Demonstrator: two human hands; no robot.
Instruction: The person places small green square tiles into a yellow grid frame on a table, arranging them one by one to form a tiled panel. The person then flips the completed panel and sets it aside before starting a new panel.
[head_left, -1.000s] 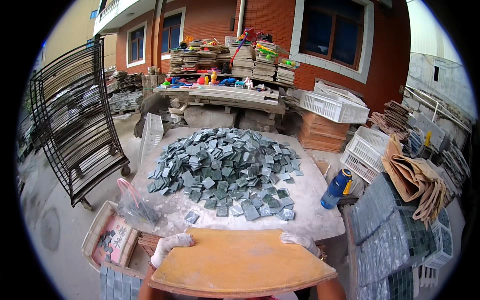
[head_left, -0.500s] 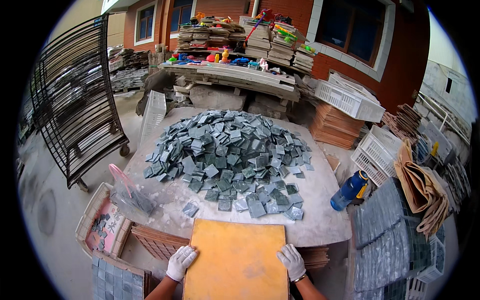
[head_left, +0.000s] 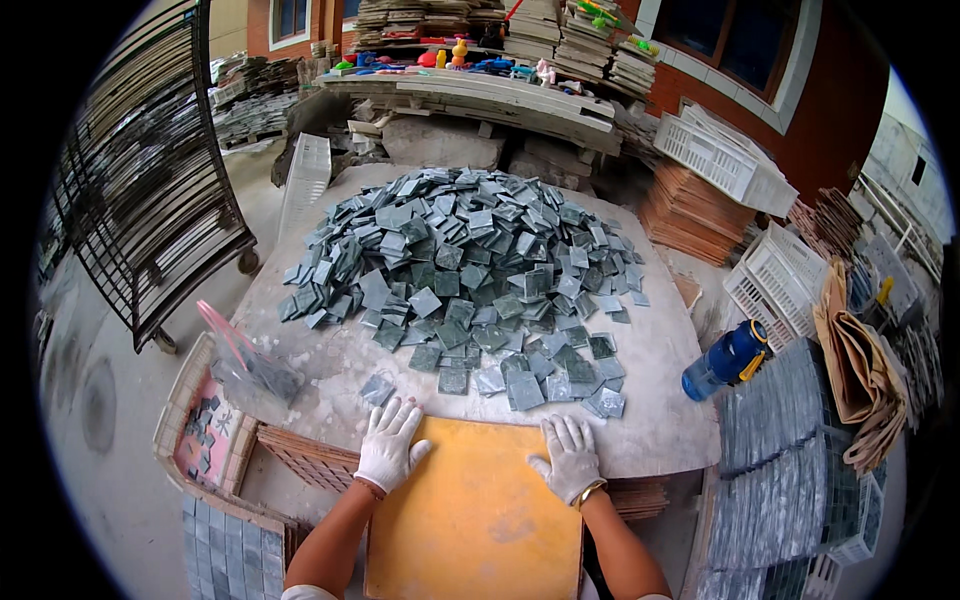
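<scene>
A square yellow board (head_left: 470,515) lies in front of me at the near edge of the work table (head_left: 335,400). My left hand (head_left: 390,445), in a white glove, rests at the board's far left corner, fingers stretched forward and thumb over the board. On the far right corner lies my right hand (head_left: 567,458), gloved too, with its fingers extended and apart. Neither hand holds anything. Just beyond the board spreads a big heap of grey-green square stone tiles (head_left: 470,265). One loose tile (head_left: 377,389) lies ahead of my left fingertips.
Left of the table stand a black wire rack cart (head_left: 150,180) and a basket (head_left: 170,430) with tile scraps; a plastic bag (head_left: 255,375) sits on the table's left side. To the right are a blue bottle (head_left: 722,360), stacked tile sheets (head_left: 770,470) and white crates (head_left: 775,280).
Both hands have slid forward from the board's sides to its far corners, fingers now stretched ahead. The view has tipped downward, so the heap appears higher up.
</scene>
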